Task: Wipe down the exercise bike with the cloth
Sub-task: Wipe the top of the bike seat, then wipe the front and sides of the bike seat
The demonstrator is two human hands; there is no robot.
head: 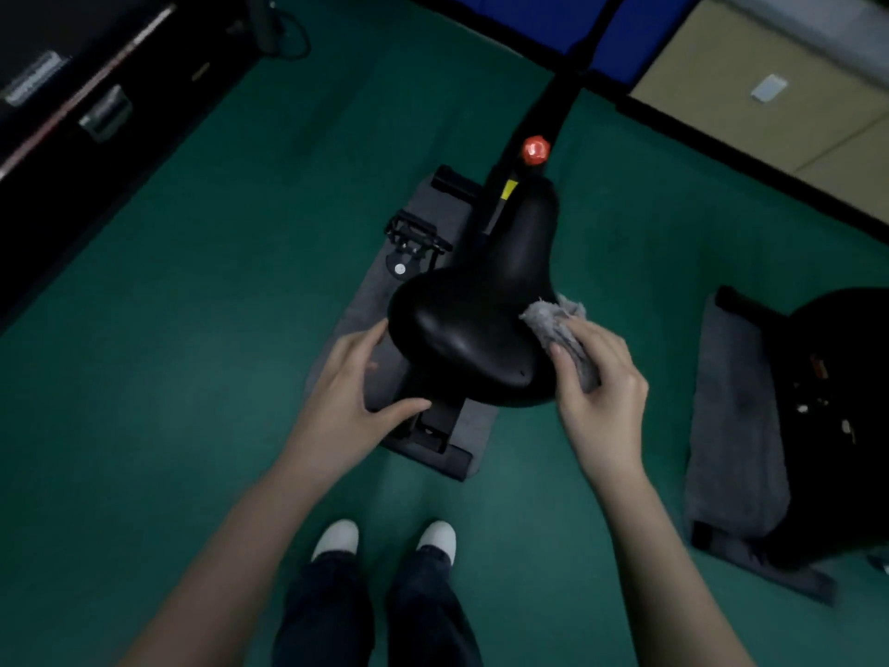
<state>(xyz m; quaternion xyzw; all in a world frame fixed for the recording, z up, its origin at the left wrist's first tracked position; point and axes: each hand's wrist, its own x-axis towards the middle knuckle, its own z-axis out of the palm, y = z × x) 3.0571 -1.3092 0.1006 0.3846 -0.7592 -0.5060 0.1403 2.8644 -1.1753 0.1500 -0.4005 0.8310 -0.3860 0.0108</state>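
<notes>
At the middle of the green floor (pixel 216 329), on a grey rectangular mat (pixel 365 300), a black metal-framed exercise bike (pixel 495 199) is stood, with its glossy black padded saddle (pixel 474 329) uppermost. Against the saddle's right flank a grey fluffy cloth (pixel 553 320) is pressed, bunched and gripped by the curled fingers (pixel 563 363) of the right hand (pixel 601 382). The left hand (pixel 356 382) is laid at the saddle's left edge, fingers spread and nearly straight, with nothing enclosed.

Handling: the cloth is judged light, soft and easily wadded, and best kept bunched in the palm. The saddle is judged smooth, firm and slippery, and best steadied at its broad rear rim.

Obscured: the frame below the saddle is largely hidden, and the bike's front is lost in darkness toward the top edge. A round red knob (pixel 536 150) and one black pedal (pixel 413 233) are made out dimly. The dark objects at right cannot be identified.
</notes>
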